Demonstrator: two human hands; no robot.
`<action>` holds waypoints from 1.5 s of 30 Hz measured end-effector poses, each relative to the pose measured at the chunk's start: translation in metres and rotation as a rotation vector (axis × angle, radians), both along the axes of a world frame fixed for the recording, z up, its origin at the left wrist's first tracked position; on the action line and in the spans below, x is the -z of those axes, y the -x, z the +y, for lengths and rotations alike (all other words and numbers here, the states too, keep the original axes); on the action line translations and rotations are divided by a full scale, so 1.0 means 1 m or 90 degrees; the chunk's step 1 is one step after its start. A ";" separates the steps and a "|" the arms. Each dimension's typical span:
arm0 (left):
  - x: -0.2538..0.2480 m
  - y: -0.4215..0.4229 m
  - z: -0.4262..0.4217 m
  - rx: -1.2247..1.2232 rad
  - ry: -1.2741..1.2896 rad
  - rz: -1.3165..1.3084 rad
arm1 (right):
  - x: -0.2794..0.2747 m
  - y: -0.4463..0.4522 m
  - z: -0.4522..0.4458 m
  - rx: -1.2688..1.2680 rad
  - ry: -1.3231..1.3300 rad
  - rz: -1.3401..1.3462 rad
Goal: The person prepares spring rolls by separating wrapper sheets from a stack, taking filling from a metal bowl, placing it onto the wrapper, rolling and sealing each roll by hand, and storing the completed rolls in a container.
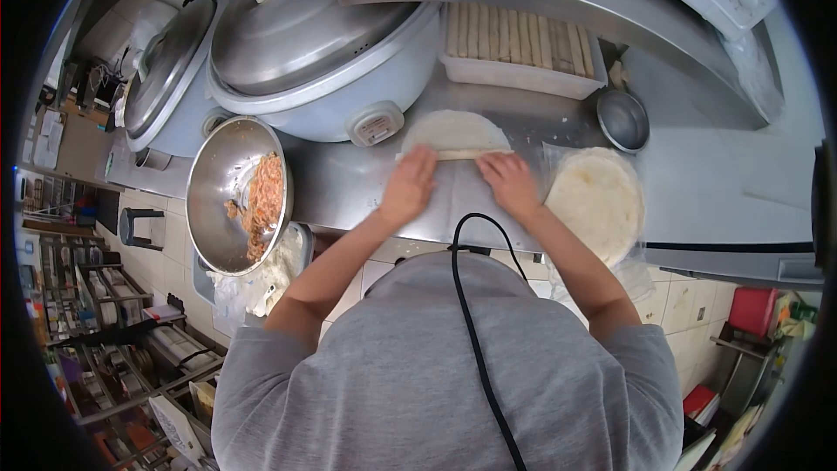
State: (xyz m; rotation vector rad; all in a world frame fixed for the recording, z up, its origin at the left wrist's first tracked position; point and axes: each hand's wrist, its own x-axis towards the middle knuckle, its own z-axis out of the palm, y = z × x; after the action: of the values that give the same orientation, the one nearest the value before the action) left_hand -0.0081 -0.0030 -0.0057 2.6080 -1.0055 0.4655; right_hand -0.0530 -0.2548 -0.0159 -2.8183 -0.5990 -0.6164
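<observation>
On the steel counter in front of me lies a round white wrapper (456, 128), its near edge rolled into a thin spring roll (458, 155). My left hand (411, 185) is at the roll's left end, and my right hand (510, 183) is at its right end. Both sets of fingers are bent down on the roll, slightly blurred, with the fingertips partly hidden. To the right, a stack of round wrappers (596, 205) rests on clear plastic. A steel bowl (202, 192) on the left holds an orange-pink filling (264, 196).
Behind stands a white tray (523, 80) of finished rolls in a row. Two large lidded cookers (305, 109) occupy the back left. A small metal bowl (623, 120) sits right of the tray. A steel shelf (558, 4) overhangs the counter. A black cable (466, 314) hangs down my front.
</observation>
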 end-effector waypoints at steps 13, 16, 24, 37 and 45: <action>0.020 -0.084 -0.051 0.045 0.056 0.056 | 0.000 -0.086 0.001 0.034 0.010 0.064; 0.014 -0.084 -0.046 0.037 0.150 0.142 | 0.004 -0.085 -0.002 0.044 0.034 0.064; 0.014 -0.007 -0.025 0.122 0.178 0.179 | 0.005 -0.017 -0.023 -0.002 0.031 0.132; 0.001 0.016 -0.019 0.103 0.179 0.169 | -0.069 -0.017 -0.217 0.580 0.131 0.332; 0.002 0.012 0.017 0.032 0.156 0.162 | -0.039 -0.035 -0.069 -0.009 -0.358 0.237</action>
State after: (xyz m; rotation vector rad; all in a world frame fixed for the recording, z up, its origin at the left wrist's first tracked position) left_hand -0.0198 0.0140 -0.0081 2.3455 -0.8687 0.2199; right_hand -0.0177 -0.3242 0.0235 -2.3042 -0.3098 -0.1966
